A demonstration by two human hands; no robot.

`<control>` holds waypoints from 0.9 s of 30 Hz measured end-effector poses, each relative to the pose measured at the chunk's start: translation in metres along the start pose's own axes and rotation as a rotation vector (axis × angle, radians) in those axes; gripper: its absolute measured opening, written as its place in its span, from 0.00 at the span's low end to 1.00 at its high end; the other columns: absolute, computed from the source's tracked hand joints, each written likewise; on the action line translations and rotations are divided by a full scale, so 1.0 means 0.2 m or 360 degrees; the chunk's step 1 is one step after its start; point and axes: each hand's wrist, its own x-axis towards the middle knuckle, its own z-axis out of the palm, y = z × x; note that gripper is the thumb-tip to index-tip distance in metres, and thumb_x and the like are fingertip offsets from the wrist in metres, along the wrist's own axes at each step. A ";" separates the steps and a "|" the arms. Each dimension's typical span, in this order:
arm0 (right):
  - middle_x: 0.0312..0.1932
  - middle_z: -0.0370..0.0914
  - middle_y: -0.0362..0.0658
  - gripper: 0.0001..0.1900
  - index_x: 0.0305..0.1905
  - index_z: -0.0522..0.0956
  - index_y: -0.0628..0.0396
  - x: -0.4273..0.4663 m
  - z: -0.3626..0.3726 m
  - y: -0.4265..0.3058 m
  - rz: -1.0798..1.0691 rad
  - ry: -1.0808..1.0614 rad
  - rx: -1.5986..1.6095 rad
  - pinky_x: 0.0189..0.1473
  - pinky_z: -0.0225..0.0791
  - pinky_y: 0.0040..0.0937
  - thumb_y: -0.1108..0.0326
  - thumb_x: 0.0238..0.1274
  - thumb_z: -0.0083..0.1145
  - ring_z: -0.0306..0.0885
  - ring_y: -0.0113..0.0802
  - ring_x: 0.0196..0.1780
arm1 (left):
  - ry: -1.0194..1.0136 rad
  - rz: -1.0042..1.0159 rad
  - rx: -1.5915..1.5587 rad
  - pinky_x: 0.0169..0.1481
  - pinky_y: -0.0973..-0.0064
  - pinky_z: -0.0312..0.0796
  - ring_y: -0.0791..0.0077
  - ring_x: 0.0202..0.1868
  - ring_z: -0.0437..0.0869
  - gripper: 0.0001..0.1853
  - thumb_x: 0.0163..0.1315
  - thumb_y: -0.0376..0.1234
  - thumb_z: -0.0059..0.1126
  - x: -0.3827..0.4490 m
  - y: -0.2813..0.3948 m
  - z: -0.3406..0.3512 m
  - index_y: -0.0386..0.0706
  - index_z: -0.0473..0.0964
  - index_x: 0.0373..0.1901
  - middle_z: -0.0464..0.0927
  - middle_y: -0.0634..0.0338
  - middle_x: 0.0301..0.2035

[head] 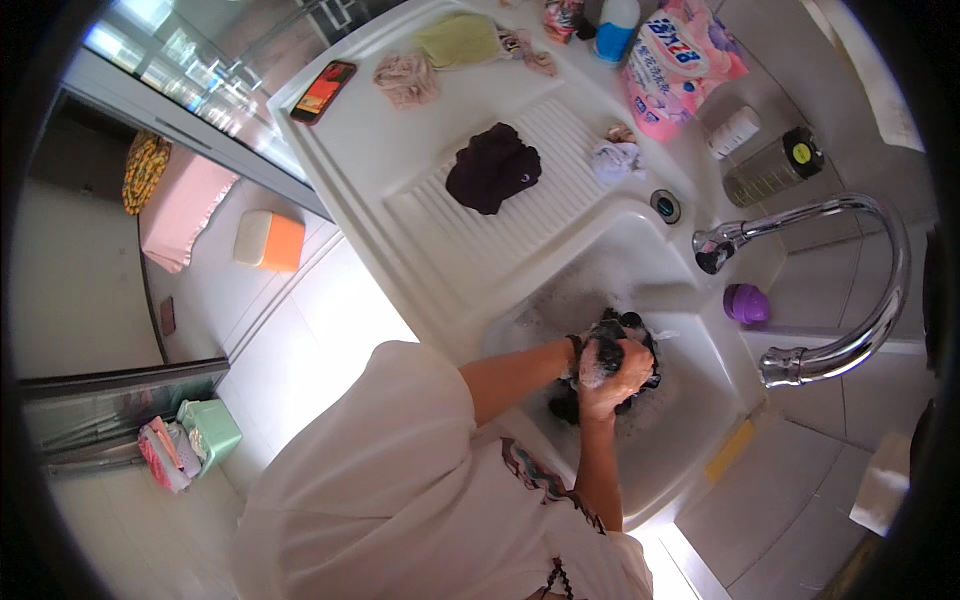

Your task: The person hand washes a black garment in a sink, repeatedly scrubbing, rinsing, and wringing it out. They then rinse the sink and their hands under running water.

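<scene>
My left hand [590, 366], with a dark band at its wrist, is covered in suds and closed on a wet black cloth [606, 352]. My right hand [616, 382] presses against it and grips the same cloth from the other side. Parts of the cloth bunch between and below the hands, so its shape is hidden. Both hands are inside the white sink basin [697, 375], above cloudy, foamy water [562, 292]. On the ribbed washboard [555, 127] beside the basin lies a crumpled dark garment [493, 169].
A chrome faucet [892, 247] arches over the basin's far side. Along the back stand a detergent bag [679, 67], a measuring bottle [765, 172] and a purple cap [746, 303]. White cloth [615, 160], pink cloth [405, 79], yellow-green cloth [459, 39] and a phone [324, 91] lie on the counter.
</scene>
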 end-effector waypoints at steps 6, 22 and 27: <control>0.35 0.80 0.46 0.16 0.42 0.78 0.66 0.04 0.11 0.43 0.1067 -0.0159 0.0746 0.42 0.70 0.34 0.61 0.61 0.59 0.73 0.33 0.35 | 0.1394 -0.0077 0.2443 0.53 0.62 0.70 0.47 0.48 0.80 0.24 0.60 0.45 0.50 -0.22 0.14 0.53 0.32 0.76 0.45 0.78 0.40 0.47; 0.76 0.29 0.58 0.63 0.75 0.40 0.43 -0.17 0.32 0.52 0.0236 -0.1670 -0.1015 0.59 0.46 0.75 0.33 0.38 0.68 0.30 0.57 0.77 | 0.1133 -0.0905 0.3912 0.68 0.60 0.61 0.54 0.71 0.53 0.41 0.63 0.37 0.55 -0.25 0.25 0.06 0.58 0.42 0.74 0.39 0.56 0.73; 0.74 0.40 0.61 0.56 0.75 0.37 0.42 -0.20 0.40 0.56 0.0356 -0.1953 -0.1289 0.61 0.48 0.70 0.44 0.48 0.64 0.40 0.59 0.75 | 0.1179 -0.0872 0.3754 0.67 0.59 0.62 0.53 0.68 0.57 0.40 0.60 0.38 0.59 -0.24 0.28 -0.01 0.53 0.48 0.72 0.46 0.53 0.70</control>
